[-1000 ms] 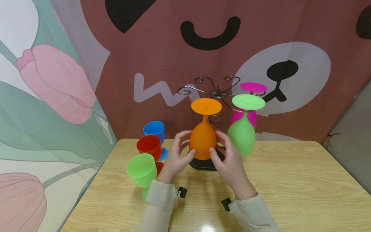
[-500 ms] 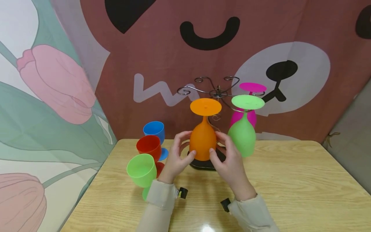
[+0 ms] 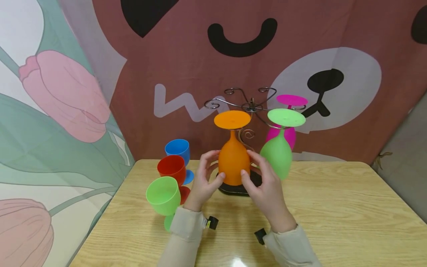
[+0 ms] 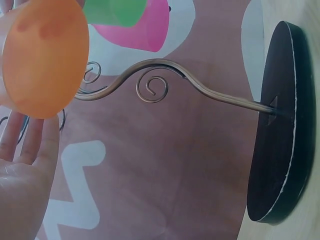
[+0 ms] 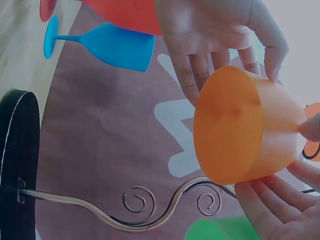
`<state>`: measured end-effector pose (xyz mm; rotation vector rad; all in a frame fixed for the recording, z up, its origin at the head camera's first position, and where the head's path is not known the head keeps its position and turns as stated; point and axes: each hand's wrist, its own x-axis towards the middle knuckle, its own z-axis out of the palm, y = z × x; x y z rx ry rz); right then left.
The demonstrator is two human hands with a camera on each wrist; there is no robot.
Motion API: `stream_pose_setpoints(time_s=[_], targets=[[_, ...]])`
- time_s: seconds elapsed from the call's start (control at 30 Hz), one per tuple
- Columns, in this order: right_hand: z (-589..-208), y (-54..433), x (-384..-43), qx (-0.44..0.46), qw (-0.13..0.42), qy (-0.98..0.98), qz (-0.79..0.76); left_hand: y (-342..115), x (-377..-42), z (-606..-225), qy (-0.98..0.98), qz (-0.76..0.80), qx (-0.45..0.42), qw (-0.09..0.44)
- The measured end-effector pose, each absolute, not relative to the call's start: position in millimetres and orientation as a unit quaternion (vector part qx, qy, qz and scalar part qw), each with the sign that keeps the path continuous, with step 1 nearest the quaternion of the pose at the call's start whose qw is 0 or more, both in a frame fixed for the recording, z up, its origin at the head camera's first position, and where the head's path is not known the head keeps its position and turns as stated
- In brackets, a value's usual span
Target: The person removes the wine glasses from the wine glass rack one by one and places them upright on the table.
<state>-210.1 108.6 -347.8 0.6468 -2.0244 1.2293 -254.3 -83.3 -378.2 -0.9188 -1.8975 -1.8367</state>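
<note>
An orange plastic goblet is upside down in front of a metal scroll-armed glass rack. My left hand holds the bowl from the left, thumb on the near side. From the right, my right hand grips the same bowl. The goblet's foot overlaps one curled rack arm in the head view. Both wrist views look into its open mouth, the bowl between the fingers of both hands. On the rack's right side hang a light green goblet and, partly behind it, a pink goblet, both inverted.
Three upright goblets stand in a line at the table's left: blue, red and light green. The rack's black base stands below the orange goblet on the wooden table. A printed cloth hangs behind.
The orange goblet's foot has shifted left and slightly up, while its bowl stays between both hands. The hanging light green goblet's bowl has swung slightly left.
</note>
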Motion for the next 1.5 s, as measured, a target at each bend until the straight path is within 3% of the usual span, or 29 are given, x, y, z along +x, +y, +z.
stream_pose_setpoints(time_s=[0.67,1.5], targets=[[-347.0,107.9,-211.2,0.259,0.364,-0.780,0.438,-79.2,-252.8,-376.7,-0.667,-0.665,-0.296,0.159],[-339.4,114.0,-201.0,0.192,0.340,-0.791,0.471,-64.7,-237.6,-359.3,-0.695,-0.634,-0.284,0.185]])
